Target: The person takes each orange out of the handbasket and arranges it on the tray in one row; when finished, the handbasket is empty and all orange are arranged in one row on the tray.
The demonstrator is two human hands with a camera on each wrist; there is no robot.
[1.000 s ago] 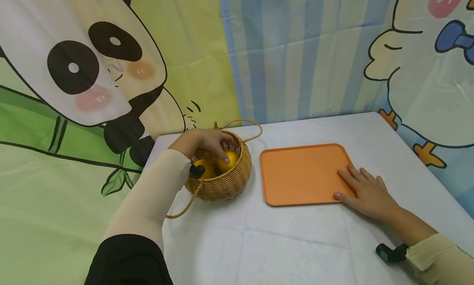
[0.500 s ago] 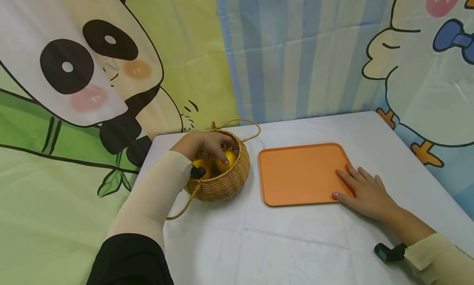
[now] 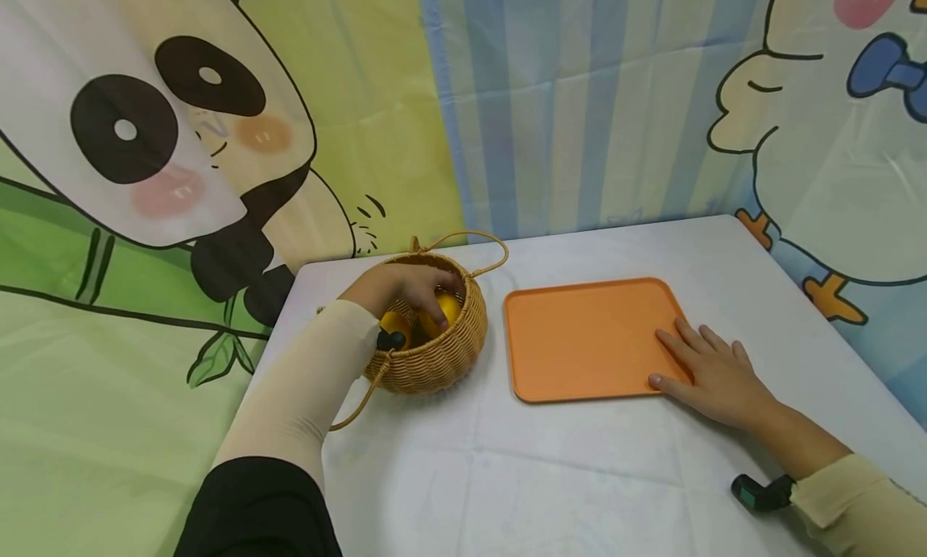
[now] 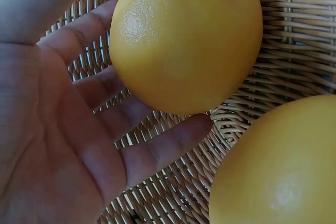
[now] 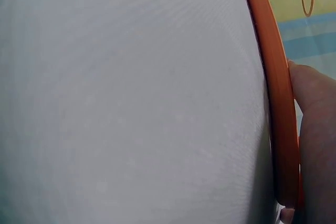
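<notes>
The left hand (image 3: 414,287) reaches into a wicker basket (image 3: 438,370), its fingers and thumb curved round a yellow fruit (image 3: 451,305). From the left wrist view, the hand's (image 4: 68,124) fingers pass behind and below that fruit (image 4: 189,40). A second yellow fruit (image 3: 394,325) lies beside it, also in the basket, at lower right in that wrist view. On the right corner of an orange tray (image 3: 587,344) rests the right hand (image 3: 717,384), fingers spread. The right wrist view shows its thumb (image 5: 319,124) against the tray's rim (image 5: 281,98).
White cloth covers the table (image 3: 550,476). Basket handles loop out at the back (image 3: 504,255) and front (image 3: 365,400). Behind the table hangs a printed curtain (image 3: 543,98) with a panda and a white bird. A small dark device (image 3: 760,493) sits at the right wrist.
The left hand has sunk slightly deeper into the basket, and its fingers have closed a little more round the fruit. The right hand stays on the tray.
</notes>
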